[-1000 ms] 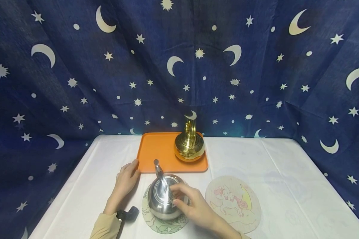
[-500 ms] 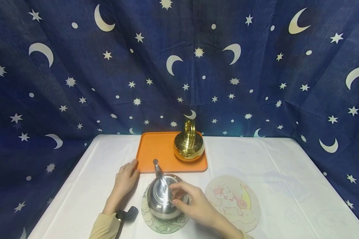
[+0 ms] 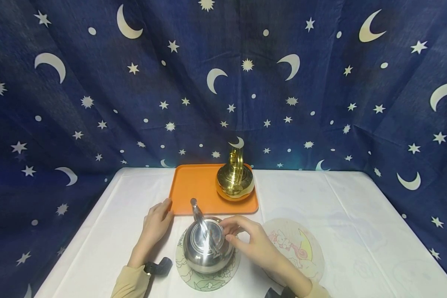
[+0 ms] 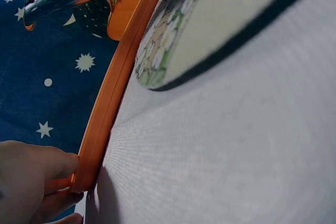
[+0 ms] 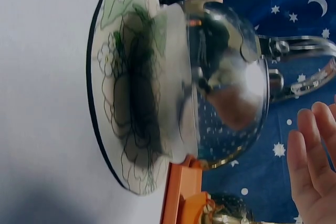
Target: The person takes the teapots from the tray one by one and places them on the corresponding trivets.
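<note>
A shiny steel kettle (image 3: 205,260) with an arched handle (image 5: 304,45) stands upright on a round flower-patterned mat (image 3: 205,284). My right hand (image 3: 251,240) hovers beside the kettle's right side, its fingers loosely bent and holding nothing. In the right wrist view, its fingers (image 5: 310,166) are apart from the handle. My left hand (image 3: 157,221) rests at the near left corner of an orange tray (image 3: 190,186). The left wrist view shows its fingertips touching that tray corner. A gold-coloured jug (image 3: 235,182) with a narrow neck stands on the tray's right side.
A second round mat (image 3: 294,244) with a pink unicorn picture lies to the right, partly behind my right hand. A white cloth (image 3: 357,248) covers the table. A dark blue star-and-moon curtain (image 3: 223,54) hangs right behind the table's far edge.
My right hand has let go of the kettle's handle and moved to the right. The kettle and the left hand have stayed where they were.
</note>
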Demonstrator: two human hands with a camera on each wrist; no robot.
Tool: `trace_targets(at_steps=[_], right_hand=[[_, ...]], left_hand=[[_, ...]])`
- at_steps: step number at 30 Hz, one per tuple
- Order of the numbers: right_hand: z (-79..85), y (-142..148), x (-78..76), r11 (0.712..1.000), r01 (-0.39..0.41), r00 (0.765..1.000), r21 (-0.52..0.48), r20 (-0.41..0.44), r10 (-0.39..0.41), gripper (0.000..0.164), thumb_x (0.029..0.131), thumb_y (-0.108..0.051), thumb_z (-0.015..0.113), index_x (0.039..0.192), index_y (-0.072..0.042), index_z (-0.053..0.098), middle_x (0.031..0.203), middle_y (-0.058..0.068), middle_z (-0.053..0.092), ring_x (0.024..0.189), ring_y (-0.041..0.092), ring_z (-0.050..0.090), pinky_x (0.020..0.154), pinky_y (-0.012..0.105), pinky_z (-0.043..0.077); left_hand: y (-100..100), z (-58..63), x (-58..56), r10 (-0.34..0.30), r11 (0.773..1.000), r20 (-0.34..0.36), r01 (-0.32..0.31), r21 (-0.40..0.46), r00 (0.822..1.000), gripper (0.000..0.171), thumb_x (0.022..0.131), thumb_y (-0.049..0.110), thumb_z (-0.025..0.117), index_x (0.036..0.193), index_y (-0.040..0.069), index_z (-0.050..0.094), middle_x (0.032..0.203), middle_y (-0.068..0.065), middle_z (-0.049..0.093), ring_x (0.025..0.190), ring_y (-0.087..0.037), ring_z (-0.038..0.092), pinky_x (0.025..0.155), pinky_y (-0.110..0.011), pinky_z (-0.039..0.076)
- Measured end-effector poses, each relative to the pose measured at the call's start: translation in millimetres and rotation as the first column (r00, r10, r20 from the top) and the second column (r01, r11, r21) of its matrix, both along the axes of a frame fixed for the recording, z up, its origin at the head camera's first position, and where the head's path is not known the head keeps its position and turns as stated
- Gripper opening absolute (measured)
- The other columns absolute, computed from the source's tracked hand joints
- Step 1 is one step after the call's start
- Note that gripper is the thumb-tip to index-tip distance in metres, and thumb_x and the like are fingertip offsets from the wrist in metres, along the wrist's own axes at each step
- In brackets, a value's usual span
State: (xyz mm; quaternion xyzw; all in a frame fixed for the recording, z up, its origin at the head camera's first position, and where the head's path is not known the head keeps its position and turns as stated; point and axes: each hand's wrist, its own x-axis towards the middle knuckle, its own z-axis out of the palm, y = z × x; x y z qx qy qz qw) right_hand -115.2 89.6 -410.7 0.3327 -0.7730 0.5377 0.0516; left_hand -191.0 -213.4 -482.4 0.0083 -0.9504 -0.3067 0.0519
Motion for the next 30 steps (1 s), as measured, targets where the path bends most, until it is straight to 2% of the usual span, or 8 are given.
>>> trace_targets(at_steps=[9,17,22,30], right_hand=[[5.7,12,-14.8,0.993,0.111,0.994,0.038,-0.008,-0.111,0.025,0.090,-0.006,0.064,0.114,-0.011,0.064,0.102,0.006,0.070,0.092,0.009,0.064,0.083,0.028,0.055],[13.4,21,-32.9,0.978,0.194,0.981,0.075,0.008,-0.196,0.025,0.090,-0.009,0.065,0.114,-0.014,0.065,0.110,0.004,0.069,0.097,0.012,0.063,0.083,0.029,0.054],[13.7,24,-44.6,0.973,0.219,0.976,0.071,0.006,-0.219,0.025,0.091,-0.009,0.064,0.116,-0.009,0.065,0.111,0.007,0.069,0.097,0.016,0.063,0.082,0.026,0.053],[12.9,26,-61.1,0.963,0.264,0.964,0.059,0.024,-0.266,0.025,0.090,-0.005,0.063,0.115,-0.007,0.065,0.110,0.010,0.069,0.099,0.020,0.064,0.086,0.029,0.052]], left_hand=[[-1,-0.8,0.8,0.001,1.000,-0.014,-0.001,0.000,1.000,0.052,0.098,0.023,0.050,0.145,0.004,0.040,0.150,-0.018,0.042,0.139,-0.040,0.034,0.109,-0.061,0.026],[-1,-1.8,0.4,0.003,1.000,0.007,-0.003,0.007,1.000,0.052,0.099,0.023,0.049,0.146,0.005,0.039,0.151,-0.016,0.041,0.140,-0.039,0.032,0.110,-0.060,0.025],[0,-0.9,-0.4,0.010,1.000,0.024,-0.011,0.013,1.000,0.052,0.099,0.024,0.048,0.147,0.005,0.038,0.152,-0.015,0.039,0.142,-0.037,0.030,0.112,-0.060,0.023],[0,-0.6,-2.0,0.001,1.000,0.035,-0.002,0.014,0.999,0.052,0.100,0.025,0.047,0.148,0.008,0.037,0.153,-0.014,0.039,0.143,-0.036,0.029,0.113,-0.059,0.023]])
